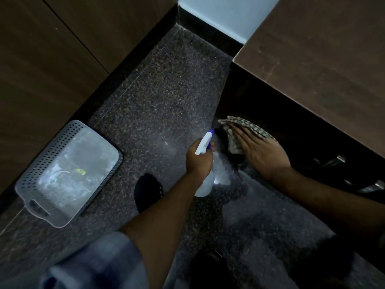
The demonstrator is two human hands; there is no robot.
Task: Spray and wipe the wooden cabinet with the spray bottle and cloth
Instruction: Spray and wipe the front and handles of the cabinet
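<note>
My left hand [198,160] grips a white spray bottle [205,142] by its neck, with the blue nozzle tip aimed at the dark front of the wooden cabinet [325,59] on the right. The bottle's body shows below the wrist. My right hand [264,154] lies flat with fingers spread, pressing a checked cloth [245,127] against the cabinet's shadowed front face, just right of the nozzle. Part of the cloth is hidden under the palm.
A grey perforated plastic basket [41,163] sits on the speckled dark floor [158,90] at the left, beside another wooden panel [41,59]. Metal handles [337,160] stick out of the cabinet front at the right. A dark shoe [148,190] stands near the bottle.
</note>
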